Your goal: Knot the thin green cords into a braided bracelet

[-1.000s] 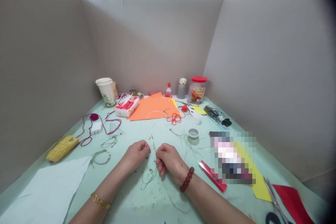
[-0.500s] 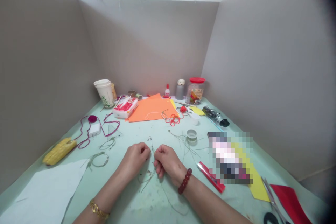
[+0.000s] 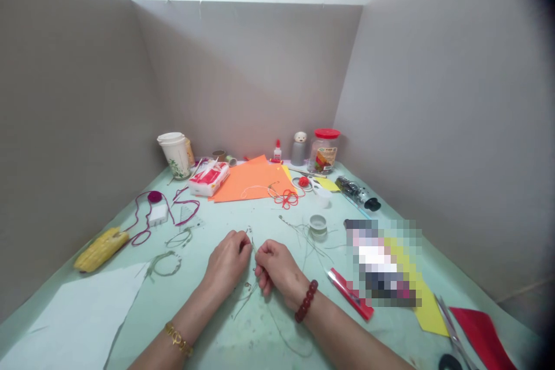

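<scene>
My left hand (image 3: 229, 260) is closed in a pinch close to the middle of the table, a gold bracelet on its wrist. Just to its right, my right hand (image 3: 277, 266) is pinched too, with a dark red bead bracelet on that wrist. A thin green cord (image 3: 253, 245) runs up between the two sets of fingertips. Below the hands its loose ends (image 3: 245, 306) and a long strand (image 3: 280, 332) trail on the table. Small dark bits hang or lie along the cord. The exact grip points are hidden by the fingers.
Coiled green cords (image 3: 167, 264) lie left, near white paper (image 3: 73, 318) and purple yarn (image 3: 186, 221). Right are a cord spool (image 3: 318, 224), a red box cutter (image 3: 351, 293) and scissors (image 3: 455, 329). Orange paper (image 3: 251, 179) and a red-lidded jar (image 3: 325, 153) stand farther back.
My left hand has shifted slightly right and up, closer to my right hand, and covers part of the cord loop below. My right hand stays almost still.
</scene>
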A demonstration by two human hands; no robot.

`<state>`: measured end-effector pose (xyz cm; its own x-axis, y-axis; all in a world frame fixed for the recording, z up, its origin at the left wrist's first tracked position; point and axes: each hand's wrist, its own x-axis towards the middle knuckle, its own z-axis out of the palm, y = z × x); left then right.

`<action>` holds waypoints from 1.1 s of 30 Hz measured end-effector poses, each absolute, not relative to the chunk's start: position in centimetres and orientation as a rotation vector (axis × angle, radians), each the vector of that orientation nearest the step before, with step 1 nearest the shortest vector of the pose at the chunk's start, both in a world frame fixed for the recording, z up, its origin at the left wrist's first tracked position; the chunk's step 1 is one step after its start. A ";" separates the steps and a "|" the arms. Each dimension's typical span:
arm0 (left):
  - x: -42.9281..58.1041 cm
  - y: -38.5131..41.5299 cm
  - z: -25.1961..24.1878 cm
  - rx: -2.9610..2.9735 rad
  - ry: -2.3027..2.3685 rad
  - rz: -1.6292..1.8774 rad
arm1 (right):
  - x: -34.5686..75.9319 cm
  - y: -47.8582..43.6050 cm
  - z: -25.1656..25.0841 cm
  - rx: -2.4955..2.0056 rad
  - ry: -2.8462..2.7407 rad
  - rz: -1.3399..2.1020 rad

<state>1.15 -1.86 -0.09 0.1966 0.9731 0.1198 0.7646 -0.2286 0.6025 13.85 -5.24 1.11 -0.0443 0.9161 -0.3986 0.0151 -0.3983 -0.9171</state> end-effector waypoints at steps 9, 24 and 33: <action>1.1 -1.4 -0.6 1.842 1.503 0.751 | 13.8 -5.0 0.5 -1.465 -1.060 1.516; 1.2 -1.2 -0.2 1.590 1.468 0.722 | 13.6 -5.0 0.3 -1.476 -1.082 1.486; 1.5 -0.7 -1.0 1.383 1.420 0.625 | 13.3 -5.0 0.2 -1.499 -1.084 1.455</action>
<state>1.47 -0.67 -0.95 0.1717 0.9385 -0.2994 0.4130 0.2074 0.8868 13.32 -4.98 0.23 -0.0131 0.9385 -0.3449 0.0618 -0.3435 -0.9371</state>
